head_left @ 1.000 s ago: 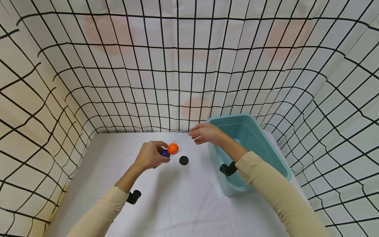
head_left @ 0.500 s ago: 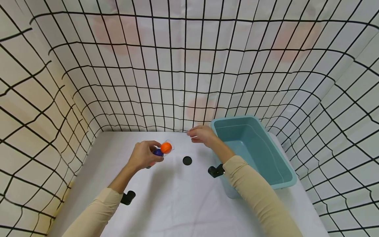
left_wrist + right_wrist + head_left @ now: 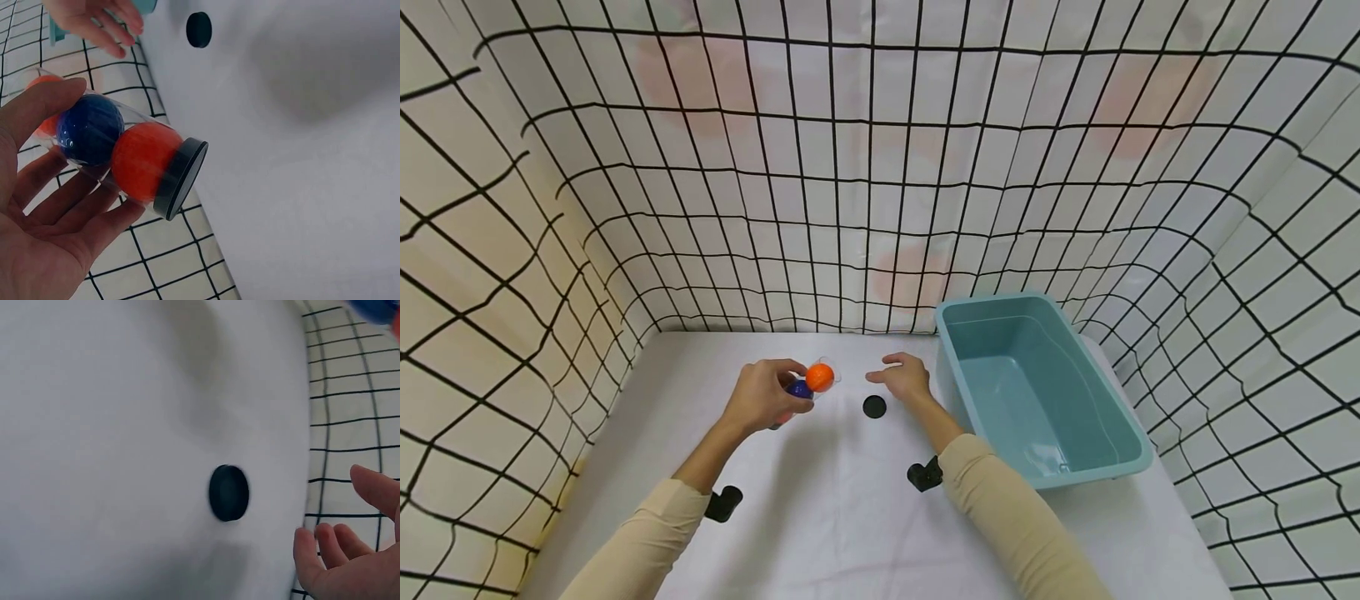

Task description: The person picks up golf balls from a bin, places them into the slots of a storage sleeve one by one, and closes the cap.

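right hand [image 3: 904, 380] dropped toward cap [image 3: 874, 407], fingers relaxed | left hand [image 3: 765, 395] grips tube [image 3: 119, 156]

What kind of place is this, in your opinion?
Probably a staged recording booth, not a home: grid-patterned sheets wall in a white table, which bears only a teal bin, a black cap and the ball tube in the left hand.

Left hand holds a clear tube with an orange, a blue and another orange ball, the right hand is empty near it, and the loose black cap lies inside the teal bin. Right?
Not quite: the black cap lies on the white table, beside the right hand, outside the teal bin; the head view shows it. The left hand does hold the clear tube.
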The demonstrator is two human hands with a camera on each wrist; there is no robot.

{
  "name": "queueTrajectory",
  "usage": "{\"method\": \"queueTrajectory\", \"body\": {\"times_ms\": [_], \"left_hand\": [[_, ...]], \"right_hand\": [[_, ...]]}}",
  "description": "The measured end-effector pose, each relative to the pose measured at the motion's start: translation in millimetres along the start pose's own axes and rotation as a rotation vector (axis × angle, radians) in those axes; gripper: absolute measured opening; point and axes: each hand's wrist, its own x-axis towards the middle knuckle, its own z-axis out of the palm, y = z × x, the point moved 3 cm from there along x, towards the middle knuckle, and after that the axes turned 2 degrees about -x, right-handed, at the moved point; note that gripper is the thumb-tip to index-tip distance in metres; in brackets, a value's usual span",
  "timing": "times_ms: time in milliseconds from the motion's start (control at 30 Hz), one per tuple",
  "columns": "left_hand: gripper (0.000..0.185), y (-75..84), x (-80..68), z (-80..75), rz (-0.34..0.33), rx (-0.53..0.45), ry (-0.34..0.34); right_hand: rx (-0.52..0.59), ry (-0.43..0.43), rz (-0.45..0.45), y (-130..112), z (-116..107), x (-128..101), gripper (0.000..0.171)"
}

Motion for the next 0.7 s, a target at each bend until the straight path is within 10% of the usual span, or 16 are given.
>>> {"method": "queueTrajectory", "body": {"times_ms": [700], "left_hand": [[0.04, 8.4, 2.5, 8.5, 0.02, 0.005, -0.001]], "right_hand": [[-0.069, 0.051, -0.037, 54.0, 36.1, 1.6, 0.05]]}}
